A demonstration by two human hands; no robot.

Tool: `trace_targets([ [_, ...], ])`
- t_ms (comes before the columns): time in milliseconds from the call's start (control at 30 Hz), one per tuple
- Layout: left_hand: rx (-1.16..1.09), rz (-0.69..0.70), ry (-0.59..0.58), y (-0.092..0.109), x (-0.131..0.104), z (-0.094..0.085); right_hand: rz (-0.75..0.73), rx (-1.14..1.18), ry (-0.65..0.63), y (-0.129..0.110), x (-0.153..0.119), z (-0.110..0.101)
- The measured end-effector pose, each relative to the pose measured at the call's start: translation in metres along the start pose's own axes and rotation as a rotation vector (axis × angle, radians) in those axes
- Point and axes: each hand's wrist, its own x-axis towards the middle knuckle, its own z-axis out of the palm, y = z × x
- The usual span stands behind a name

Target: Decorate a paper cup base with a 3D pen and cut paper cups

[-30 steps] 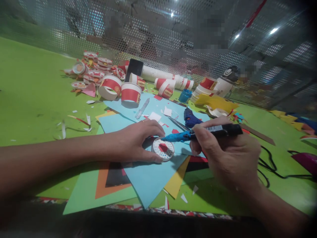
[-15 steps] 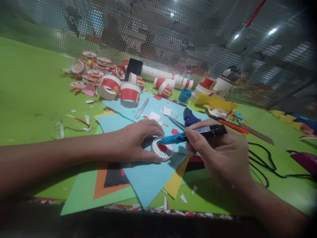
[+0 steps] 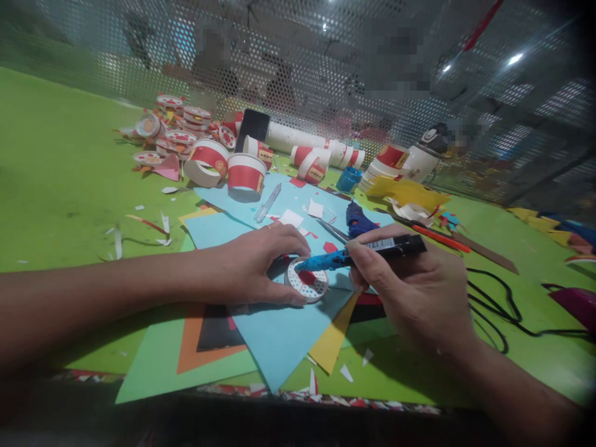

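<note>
My left hand point(image 3: 261, 264) steadies a small round white disc point(image 3: 319, 289), its thumb at the near edge and its fingers curled round the far left side. Blue dots, dark dividing lines and a red centre mark the disc's top, which looks like the base of a paper cup. In my right hand point(image 3: 419, 295), a black marker point(image 3: 388, 248) slants down to the left. Blue paint coats its front end, and the tip meets the disc near its upper left rim. Beneath lies light blue paper point(image 3: 274, 335) on other coloured sheets.
Beyond my right hand are a dark blue glue gun point(image 3: 361, 220) and a blue paint jar point(image 3: 349, 179). Red and white paper cups point(image 3: 246, 174) stand behind the paper, beside a pile of decorated discs point(image 3: 179, 139). A black cord point(image 3: 503, 292) curls at the right.
Both hands, the marker and the disc hold nearly the same place. The whole view has shifted very slightly.
</note>
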Motion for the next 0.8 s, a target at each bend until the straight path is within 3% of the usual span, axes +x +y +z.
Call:
trace_targets([
  [233, -0.004, -0.003, -0.005, -0.001, -0.001, -0.001, -0.008, 0.003, -0.024, 0.001, 0.000, 0.000],
  [567, -0.004, -0.021, -0.034, 0.004, 0.000, -0.004, -0.049, 0.013, -0.186, -0.009, 0.005, -0.007],
  [800, -0.012, 0.020, 0.002, -0.001, -0.001, -0.001, -0.067, -0.045, -0.163, -0.007, 0.006, -0.005],
])
